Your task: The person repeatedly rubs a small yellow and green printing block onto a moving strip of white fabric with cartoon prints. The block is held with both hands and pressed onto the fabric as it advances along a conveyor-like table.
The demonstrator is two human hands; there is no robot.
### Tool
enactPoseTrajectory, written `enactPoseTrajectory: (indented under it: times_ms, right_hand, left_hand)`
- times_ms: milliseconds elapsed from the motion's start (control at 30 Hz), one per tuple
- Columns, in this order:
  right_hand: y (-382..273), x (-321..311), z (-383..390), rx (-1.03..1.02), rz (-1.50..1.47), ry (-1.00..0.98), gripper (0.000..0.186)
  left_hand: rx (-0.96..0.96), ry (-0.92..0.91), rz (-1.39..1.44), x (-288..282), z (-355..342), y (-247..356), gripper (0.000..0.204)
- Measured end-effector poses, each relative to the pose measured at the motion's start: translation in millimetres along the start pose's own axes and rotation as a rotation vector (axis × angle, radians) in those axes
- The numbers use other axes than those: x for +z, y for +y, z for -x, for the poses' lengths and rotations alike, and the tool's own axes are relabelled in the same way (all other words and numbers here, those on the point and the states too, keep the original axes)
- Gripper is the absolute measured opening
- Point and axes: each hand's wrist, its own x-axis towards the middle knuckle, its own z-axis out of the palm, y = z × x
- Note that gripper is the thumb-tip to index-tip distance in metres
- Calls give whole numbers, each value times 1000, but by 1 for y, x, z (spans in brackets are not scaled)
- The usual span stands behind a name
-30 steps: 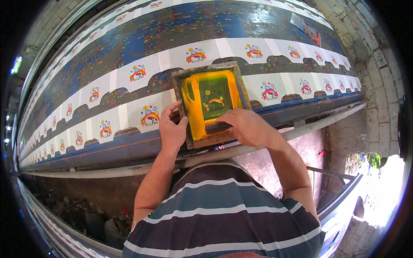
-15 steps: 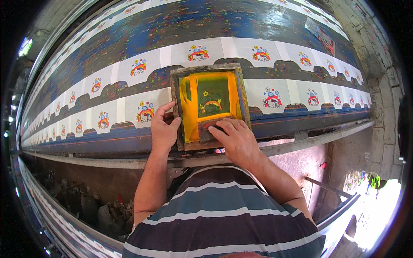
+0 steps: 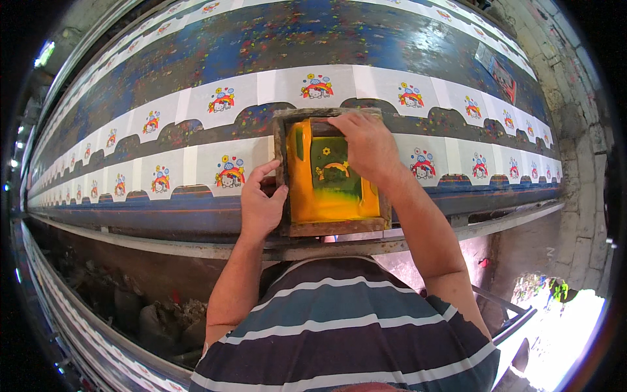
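A wooden screen-printing frame (image 3: 338, 228) lies on the long table in front of me. Yellow ink (image 3: 332, 209) is spread along the near end and left side of its mesh. Through the green mesh a small flower and rainbow design shows. My left hand (image 3: 260, 206) grips the frame's left side, thumb and fingers on the edge. At the frame's far end my right hand (image 3: 369, 147) is closed on a squeegee (image 3: 321, 129), mostly hidden beneath the fingers.
Rows of white cut pieces (image 3: 202, 162) with a colourful rainbow print run along the ink-spotted table (image 3: 261, 39). A metal rail (image 3: 183, 247) borders its near edge. A flat printed item (image 3: 494, 70) lies far right. Brick wall (image 3: 578, 144) stands at the right.
My right hand has pushed the squeegee from the near end of the frame to its far end. Ink now lies smeared at the near end. My left hand keeps its grip.
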Motion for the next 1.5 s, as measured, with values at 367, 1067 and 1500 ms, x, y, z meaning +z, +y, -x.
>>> enactPoseTrajectory:
  times_ms: [367, 1067, 1500]
  right_hand:
    - [-38, -13, 51, -38, -21, -215, 58]
    - [-62, -50, 190, 493, -395, 191, 47]
    - [76, -144, 272, 462, -398, 253, 45]
  left_hand:
    - [25, -22, 113, 2, 0, -10, 57]
    - [285, 149, -126, 30, 22, -4, 50]
    - [325, 159, -154, 214, 34, 31, 44]
